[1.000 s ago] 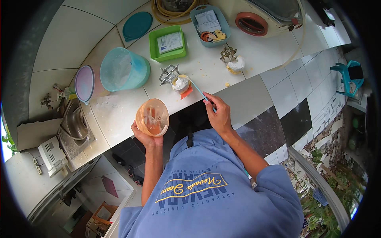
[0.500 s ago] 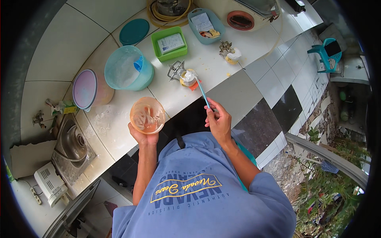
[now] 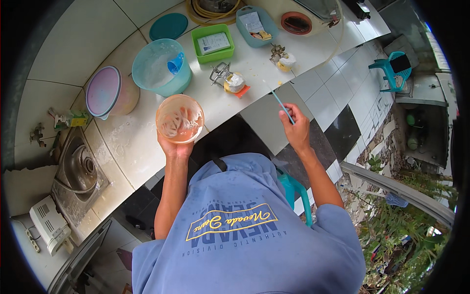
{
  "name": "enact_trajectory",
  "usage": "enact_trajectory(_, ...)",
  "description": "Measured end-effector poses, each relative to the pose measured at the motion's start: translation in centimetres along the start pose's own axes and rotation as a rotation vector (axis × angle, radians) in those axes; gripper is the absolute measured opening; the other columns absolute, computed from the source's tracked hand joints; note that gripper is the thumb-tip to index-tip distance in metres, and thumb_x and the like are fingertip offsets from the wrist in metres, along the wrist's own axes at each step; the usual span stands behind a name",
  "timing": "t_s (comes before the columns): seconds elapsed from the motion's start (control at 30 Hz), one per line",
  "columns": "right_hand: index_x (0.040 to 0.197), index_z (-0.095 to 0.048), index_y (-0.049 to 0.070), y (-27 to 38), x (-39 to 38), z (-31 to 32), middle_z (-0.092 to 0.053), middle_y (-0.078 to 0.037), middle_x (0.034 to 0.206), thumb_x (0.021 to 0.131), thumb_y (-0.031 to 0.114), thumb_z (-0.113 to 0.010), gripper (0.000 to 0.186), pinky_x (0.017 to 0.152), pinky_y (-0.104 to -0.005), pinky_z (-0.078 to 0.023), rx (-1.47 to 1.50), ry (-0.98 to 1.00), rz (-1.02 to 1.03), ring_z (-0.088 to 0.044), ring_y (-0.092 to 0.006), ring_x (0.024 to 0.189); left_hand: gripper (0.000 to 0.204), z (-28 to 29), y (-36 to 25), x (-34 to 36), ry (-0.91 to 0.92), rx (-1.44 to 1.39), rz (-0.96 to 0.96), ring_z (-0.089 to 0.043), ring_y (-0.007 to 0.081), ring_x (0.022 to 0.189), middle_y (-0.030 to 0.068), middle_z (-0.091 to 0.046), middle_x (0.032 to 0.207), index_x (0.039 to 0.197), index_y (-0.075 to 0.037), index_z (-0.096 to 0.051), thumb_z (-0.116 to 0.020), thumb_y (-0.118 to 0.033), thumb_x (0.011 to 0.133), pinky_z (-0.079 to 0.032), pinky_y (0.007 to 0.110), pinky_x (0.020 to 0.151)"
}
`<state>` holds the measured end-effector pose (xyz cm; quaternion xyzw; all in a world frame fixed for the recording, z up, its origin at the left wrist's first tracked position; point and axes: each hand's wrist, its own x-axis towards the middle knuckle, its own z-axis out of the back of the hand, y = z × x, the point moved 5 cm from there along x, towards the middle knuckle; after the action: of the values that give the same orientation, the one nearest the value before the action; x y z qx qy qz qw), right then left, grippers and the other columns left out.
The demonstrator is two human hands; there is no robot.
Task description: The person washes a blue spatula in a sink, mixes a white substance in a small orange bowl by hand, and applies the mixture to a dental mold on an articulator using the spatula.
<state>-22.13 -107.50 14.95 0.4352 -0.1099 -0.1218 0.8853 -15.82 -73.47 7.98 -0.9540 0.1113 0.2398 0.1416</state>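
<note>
My left hand [image 3: 175, 148] is wrapped around the lower side of a translucent orange bowl [image 3: 179, 119], its inside smeared with whitish paste. In my right hand [image 3: 297, 130], the fingers pinch a thin light-blue stick-like tool [image 3: 280, 102] with a pale tip; its exact kind is too small to tell. That tip is in the air beside the counter edge, apart from a hinged metal frame [image 3: 220, 72], like a dental articulator. The frame carries a yellow base topped by a white paste mound [image 3: 236, 82], with an orange-red piece [image 3: 243, 92] under it.
A second metal frame with a white mound [image 3: 285, 61] stands farther right. Along the white counter [image 3: 147, 161] are a teal tub [image 3: 156, 83] with a blue scoop [image 3: 175, 64], a purple-lidded tub [image 3: 104, 93], a green basket [image 3: 213, 44] and a blue basket [image 3: 257, 27]. A metal sink [image 3: 81, 166] is left.
My right hand has drawn the blue tool away from the white mound, out to the right. My left hand keeps the bowl, slightly higher and more tilted toward view.
</note>
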Motion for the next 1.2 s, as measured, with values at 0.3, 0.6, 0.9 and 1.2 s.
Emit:
enact_trajectory(0.3, 0.086, -0.052, 0.004, -6.0, 8.1, -9.8, -0.056, -0.004, 0.066, 0.078, 0.042, -0.086, 0.051, 0.058, -0.0332, -0.047, 0.107, 0.109, -0.237, -0.053, -0.0153, 0.059, 0.049, 3.1, 3.3, -3.6, -0.130, -0.094, -0.172, -0.052, 0.0360, 0.128, 0.0135, -0.057, 0.137, 0.136, -0.012, -0.054, -0.052, -0.043, 0.098, -0.043, 0.060, 0.107)
enact_trajectory(0.6, 0.092, -0.051, 0.003, -6.8, 8.6, -11.1, -0.060, -0.006, 0.068, 0.081, 0.022, -0.081, 0.037, 0.062, -0.0378, -0.050, 0.127, 0.287, -0.143, -0.061, -0.0238, 0.061, 0.050, 3.5, 10.2, -5.9, -0.191, -0.164, -0.281, -0.053, 0.0359, 0.128, 0.0138, -0.058, 0.136, 0.135, -0.011, -0.055, -0.050, -0.044, 0.098, -0.045, 0.059, 0.106)
enact_trajectory(0.9, 0.101, -0.059, 0.002, -5.6, 8.8, -5.4, -0.058, -0.009, 0.070, 0.097, 0.024, -0.065, 0.024, 0.061, -0.0385, -0.047, 0.243, 0.448, 0.080, -0.057, -0.0238, 0.060, 0.052, 0.4, 15.4, -5.9, -0.086, -0.322, -0.361, -0.052, 0.0354, 0.130, 0.0146, -0.057, 0.137, 0.137, -0.013, -0.054, -0.053, -0.047, 0.097, -0.045, 0.060, 0.104)
enact_trajectory(1.2, 0.113, -0.069, 0.003, 7.1, 8.1, 3.2, -0.069, -0.016, 0.083, 0.096, 0.014, -0.061, 0.022, 0.064, -0.0442, -0.050, 0.073, 0.740, 0.854, -0.066, -0.0330, 0.068, 0.055, -3.7, 14.8, -6.8, -0.063, -0.193, -0.470, -0.055, 0.0310, 0.125, 0.0127, -0.060, 0.134, 0.136, -0.009, -0.055, -0.055, -0.048, 0.097, -0.046, 0.052, 0.107)
